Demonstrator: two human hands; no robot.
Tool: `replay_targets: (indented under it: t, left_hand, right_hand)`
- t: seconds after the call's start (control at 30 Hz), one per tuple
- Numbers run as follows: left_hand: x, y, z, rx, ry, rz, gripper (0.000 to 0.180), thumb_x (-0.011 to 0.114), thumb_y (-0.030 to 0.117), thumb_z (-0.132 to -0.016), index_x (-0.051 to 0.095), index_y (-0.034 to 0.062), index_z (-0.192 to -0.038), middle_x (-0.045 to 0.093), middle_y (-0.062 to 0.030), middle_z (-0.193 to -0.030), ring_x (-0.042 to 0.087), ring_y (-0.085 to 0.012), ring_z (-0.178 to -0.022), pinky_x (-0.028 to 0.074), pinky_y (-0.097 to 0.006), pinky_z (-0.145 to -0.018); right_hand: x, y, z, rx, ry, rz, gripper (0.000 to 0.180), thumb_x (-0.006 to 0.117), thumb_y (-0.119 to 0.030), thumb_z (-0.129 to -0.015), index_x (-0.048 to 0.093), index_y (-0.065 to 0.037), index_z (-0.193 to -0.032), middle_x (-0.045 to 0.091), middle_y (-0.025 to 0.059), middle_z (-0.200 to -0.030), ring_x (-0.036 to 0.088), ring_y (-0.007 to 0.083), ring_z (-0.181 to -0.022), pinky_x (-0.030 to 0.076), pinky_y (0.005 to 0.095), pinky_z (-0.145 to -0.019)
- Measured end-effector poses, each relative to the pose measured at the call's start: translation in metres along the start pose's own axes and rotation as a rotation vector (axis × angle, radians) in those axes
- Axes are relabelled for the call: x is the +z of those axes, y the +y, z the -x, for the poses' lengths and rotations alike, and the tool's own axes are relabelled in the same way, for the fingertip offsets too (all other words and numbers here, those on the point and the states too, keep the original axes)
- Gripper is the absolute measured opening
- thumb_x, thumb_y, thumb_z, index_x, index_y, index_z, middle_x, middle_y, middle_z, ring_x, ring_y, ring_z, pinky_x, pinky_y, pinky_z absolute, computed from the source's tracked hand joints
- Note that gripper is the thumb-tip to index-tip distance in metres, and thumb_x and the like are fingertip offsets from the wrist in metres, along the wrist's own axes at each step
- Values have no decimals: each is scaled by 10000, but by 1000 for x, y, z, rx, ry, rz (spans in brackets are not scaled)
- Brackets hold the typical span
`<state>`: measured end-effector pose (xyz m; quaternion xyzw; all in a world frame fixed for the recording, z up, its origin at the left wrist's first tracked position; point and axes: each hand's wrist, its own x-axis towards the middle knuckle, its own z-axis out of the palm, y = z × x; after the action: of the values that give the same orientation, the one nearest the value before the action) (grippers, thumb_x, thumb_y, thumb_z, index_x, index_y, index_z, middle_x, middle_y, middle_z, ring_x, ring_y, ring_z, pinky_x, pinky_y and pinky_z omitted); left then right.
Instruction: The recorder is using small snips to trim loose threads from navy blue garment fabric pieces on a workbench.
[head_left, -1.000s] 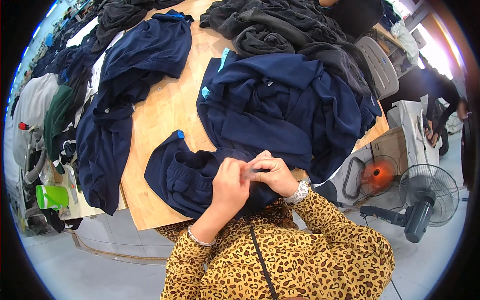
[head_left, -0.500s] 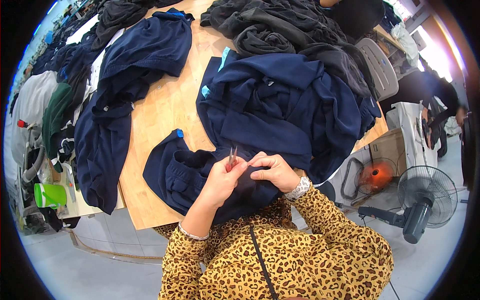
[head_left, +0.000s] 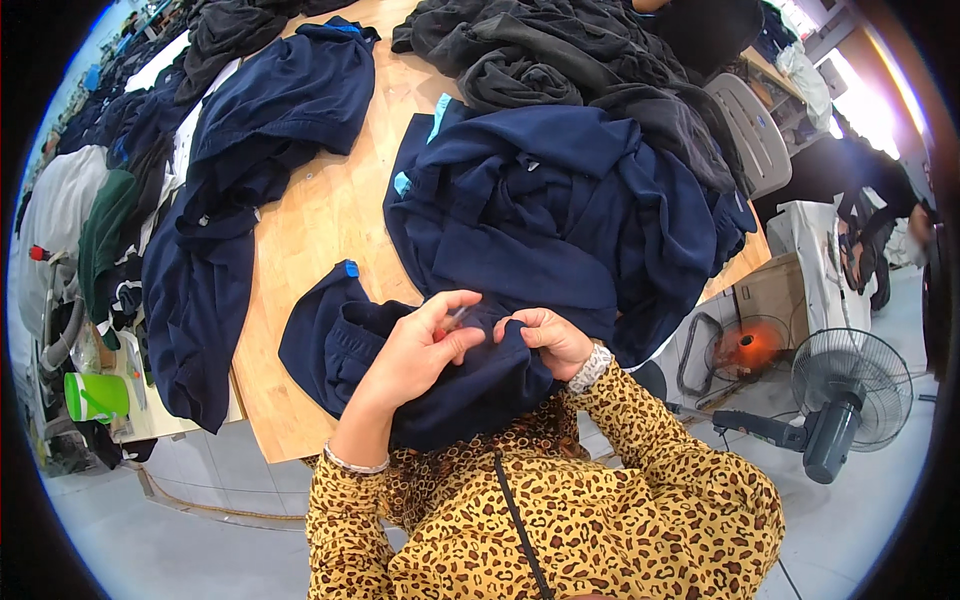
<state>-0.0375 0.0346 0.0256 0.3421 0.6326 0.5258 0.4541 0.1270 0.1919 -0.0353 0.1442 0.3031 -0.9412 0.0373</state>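
A navy garment (head_left: 470,390) with a gathered waistband hangs over the near table edge into my lap, its far corner carrying a small blue tab. My left hand (head_left: 415,345) is curled above it around thread snips (head_left: 458,318), whose metal shows blurred between thumb and fingers. Close by on the right, my right hand (head_left: 552,342) pinches a fold of the same garment between thumb and fingertips. The two hands are a short gap apart. Beyond them lies a large heap of navy garments (head_left: 540,210) with light blue tabs.
Dark grey garments (head_left: 520,60) are piled at the back. More navy garments (head_left: 215,260) drape along the left of the wooden table (head_left: 290,270). A grey fan (head_left: 845,400) and a glowing heater (head_left: 747,342) stand at right, near a grey chair (head_left: 750,130). A green bucket (head_left: 95,397) sits at left.
My left hand has shifted left, away from the right hand, and its fingers have loosened around the snips. The right hand now holds a raised fold of the navy garment.
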Motion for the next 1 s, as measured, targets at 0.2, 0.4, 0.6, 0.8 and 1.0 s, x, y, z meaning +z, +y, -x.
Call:
replay_targets:
  t: [0.2, 0.4, 0.6, 0.8, 1.0]
  left_hand:
    - [-1, 8, -9, 9, -53, -135, 277, 689, 81, -840, 599, -7, -1087, 542, 4, -781, 495, -52, -686, 421, -199, -621]
    - [19, 0, -18, 288, -74, -242, 61, 675, 26, -829, 634, -6, -863, 571, -49, -831, 588, -118, -687, 458, -256, -601]
    - [30, -15, -18, 251, 76, -138, 93, 630, 62, -864, 571, -5, -838, 560, -89, -811, 590, -178, -654, 462, -283, -591]
    - [7, -16, -11, 104, 97, -23, 263, 654, 143, -877, 585, 3, -1088, 549, -3, -827, 486, -85, -737, 439, -225, -679]
    - [-8, -1, -9, 127, -162, -169, 332, 676, 121, -861, 530, -10, -1129, 661, -86, -913, 587, -104, -788, 473, -253, -717]
  right_hand:
    - [-2, 2, 1, 14, -60, -32, 256, 722, -171, -809, 669, -20, -1008, 675, 30, -984, 614, 110, -925, 454, 247, -881]
    - [0, -1, 2, 8, -53, 169, 223, 711, -68, -791, 681, -13, -1005, 677, 34, -984, 604, 111, -945, 427, 232, -903]
    - [4, -1, 1, -91, -20, 121, 231, 697, -45, -794, 680, -4, -1021, 660, 39, -1014, 581, 121, -979, 415, 245, -910]
    - [11, -8, 1, -203, 42, 309, 239, 701, -76, -796, 672, 5, -1019, 645, 35, -1009, 565, 115, -973, 400, 251, -919]
    - [3, -2, 0, -71, 19, -26, 235, 667, -123, -853, 648, 0, -1052, 665, 55, -1037, 623, 133, -935, 465, 269, -898]
